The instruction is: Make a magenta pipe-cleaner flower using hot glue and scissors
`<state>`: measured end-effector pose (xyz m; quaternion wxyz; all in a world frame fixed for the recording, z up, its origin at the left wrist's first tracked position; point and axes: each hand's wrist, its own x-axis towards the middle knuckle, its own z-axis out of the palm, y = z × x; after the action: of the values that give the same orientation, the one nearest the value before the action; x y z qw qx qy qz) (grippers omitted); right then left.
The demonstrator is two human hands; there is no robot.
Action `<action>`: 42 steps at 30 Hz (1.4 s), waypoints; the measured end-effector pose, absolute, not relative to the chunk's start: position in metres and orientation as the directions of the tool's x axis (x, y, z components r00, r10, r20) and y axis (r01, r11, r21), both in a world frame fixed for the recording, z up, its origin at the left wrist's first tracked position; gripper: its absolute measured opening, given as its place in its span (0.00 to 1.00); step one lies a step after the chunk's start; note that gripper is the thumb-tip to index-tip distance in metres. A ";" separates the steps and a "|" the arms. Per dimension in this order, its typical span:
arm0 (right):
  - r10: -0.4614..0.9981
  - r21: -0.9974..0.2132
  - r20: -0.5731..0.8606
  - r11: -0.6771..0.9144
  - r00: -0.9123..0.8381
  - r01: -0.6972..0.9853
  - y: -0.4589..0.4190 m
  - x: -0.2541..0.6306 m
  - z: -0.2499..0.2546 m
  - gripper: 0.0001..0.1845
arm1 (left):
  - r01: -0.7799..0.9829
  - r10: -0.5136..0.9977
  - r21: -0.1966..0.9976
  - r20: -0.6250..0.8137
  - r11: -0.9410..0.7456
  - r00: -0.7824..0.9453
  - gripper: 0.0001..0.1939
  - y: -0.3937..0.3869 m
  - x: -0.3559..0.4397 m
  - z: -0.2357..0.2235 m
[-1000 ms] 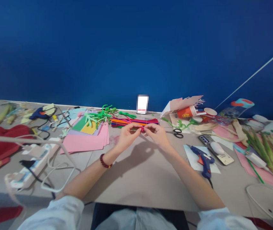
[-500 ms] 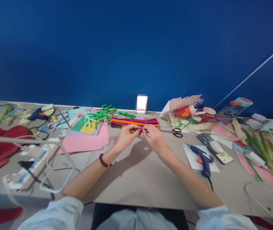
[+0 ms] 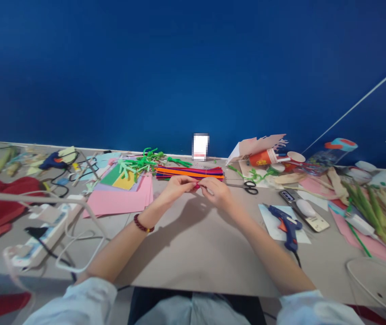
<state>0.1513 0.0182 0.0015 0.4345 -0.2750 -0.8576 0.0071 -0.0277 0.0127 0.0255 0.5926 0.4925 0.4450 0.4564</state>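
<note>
Between my fingertips is a small piece of magenta pipe cleaner, mostly covered by the fingers. My left hand pinches it from the left, thumb and forefinger together. From the other side my right hand closes on it too, and the fingertips of both hands nearly meet. Just behind them lies a bundle of pipe cleaners in red, orange and purple. A pair of scissors with black handles rests to the right of the bundle.
Pink paper sheets and green pipe-cleaner stems lie to the left, near a power strip with tangled cables. On the right are a blue glue gun, a phone and a red paper cup. A blue wall stands behind.
My left hand has shifted slightly left and its wrist has turned a little. The right hand stays almost in place, and both still pinch the magenta piece.
</note>
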 end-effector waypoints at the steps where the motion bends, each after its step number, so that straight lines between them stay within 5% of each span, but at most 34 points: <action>1: 0.464 -0.233 0.737 0.857 -0.492 0.459 0.018 0.153 0.003 0.10 | -0.097 0.977 0.989 -0.090 0.111 0.195 0.11 0.013 -0.029 0.026; 11: 0.373 -0.046 0.678 0.881 -0.633 0.471 0.017 0.159 0.007 0.11 | -0.054 0.959 0.990 -0.113 0.131 0.261 0.11 0.015 -0.035 0.027; 19: 0.442 -0.095 0.555 0.875 -0.705 0.474 0.009 0.154 0.016 0.13 | -0.024 0.945 0.992 -0.113 0.127 0.308 0.08 0.018 -0.039 0.022; 27: 0.589 -0.419 0.626 0.806 -0.510 0.417 0.011 0.152 0.020 0.08 | -0.044 0.924 0.999 0.003 0.015 0.383 0.14 0.015 -0.038 0.030; 32: 0.672 -0.577 0.672 0.739 -0.311 0.349 0.011 0.147 0.021 0.07 | 0.031 0.953 0.992 0.105 -0.119 0.285 0.15 0.013 -0.031 0.032; 38: 0.887 -0.892 0.424 0.444 -0.184 0.085 0.013 0.144 0.013 0.08 | 0.271 0.936 0.898 0.314 -0.347 0.159 0.10 0.006 -0.027 0.033; 42: 0.944 -0.952 0.305 0.303 -0.128 -0.038 0.013 0.142 0.010 0.10 | 0.395 0.876 0.786 0.462 -0.477 0.139 0.08 0.004 -0.027 0.034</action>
<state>0.1417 0.0133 0.0104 0.5414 -0.3780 -0.5986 0.4535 -0.0267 0.0041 0.0343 0.2503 0.7121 0.4461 0.4809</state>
